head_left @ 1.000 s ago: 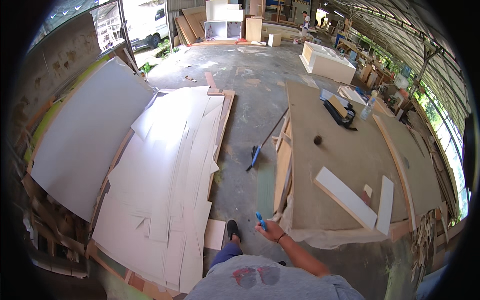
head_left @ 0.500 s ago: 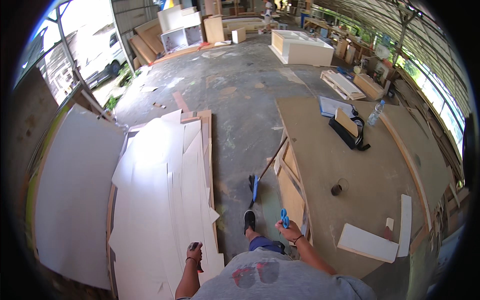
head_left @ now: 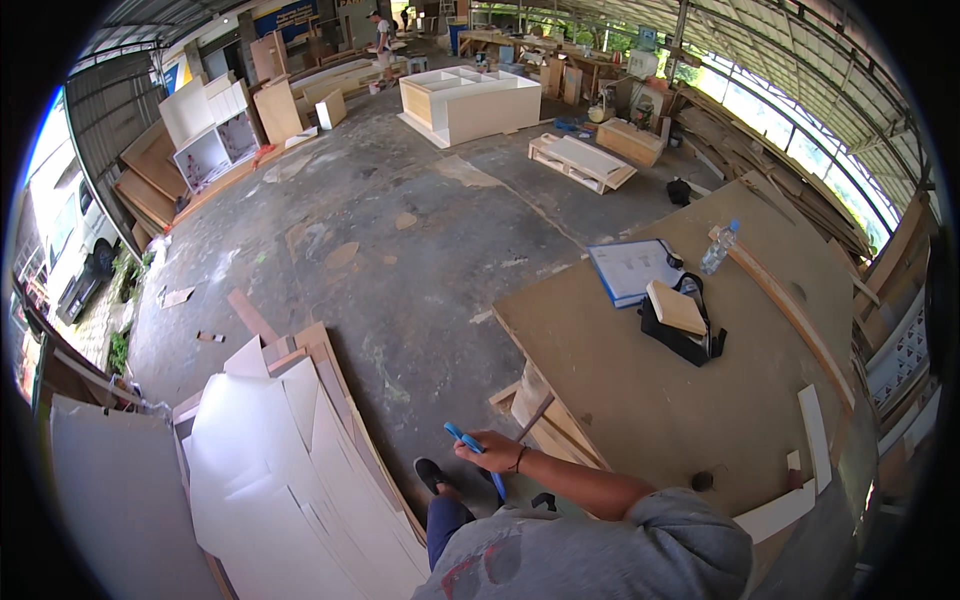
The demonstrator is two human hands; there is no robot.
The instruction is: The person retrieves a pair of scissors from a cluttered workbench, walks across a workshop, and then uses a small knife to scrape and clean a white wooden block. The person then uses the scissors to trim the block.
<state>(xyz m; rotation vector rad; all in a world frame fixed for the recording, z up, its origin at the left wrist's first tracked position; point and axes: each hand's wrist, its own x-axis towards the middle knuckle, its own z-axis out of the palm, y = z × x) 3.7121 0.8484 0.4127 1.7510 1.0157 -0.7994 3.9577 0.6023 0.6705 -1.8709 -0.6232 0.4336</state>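
My right hand (head_left: 488, 452) is closed round a pair of blue-handled scissors (head_left: 463, 437), with the handles sticking out past the fingers; the blades are hidden. My right arm reaches leftward across my body, beside the corner of a brown board-topped table (head_left: 590, 370). Below this hand, part of a blue broom (head_left: 499, 487) shows, its stick leaning against the table's frame. My left hand is out of view. A stack of white sheets (head_left: 260, 450) lies to the left of my dark shoe (head_left: 430, 474).
On the table are a clipboard with paper (head_left: 630, 270), a black bag (head_left: 690, 335), a water bottle (head_left: 719, 247), a dark cup (head_left: 703, 480) and white board strips (head_left: 815, 440). Ahead stand a white cabinet (head_left: 475, 110) and a low pallet (head_left: 580, 160). A person (head_left: 383, 45) stands far back.
My view has swung right and up. My right hand has moved across to the left with the scissors. My left hand, earlier closed on a dark object, has left the picture.
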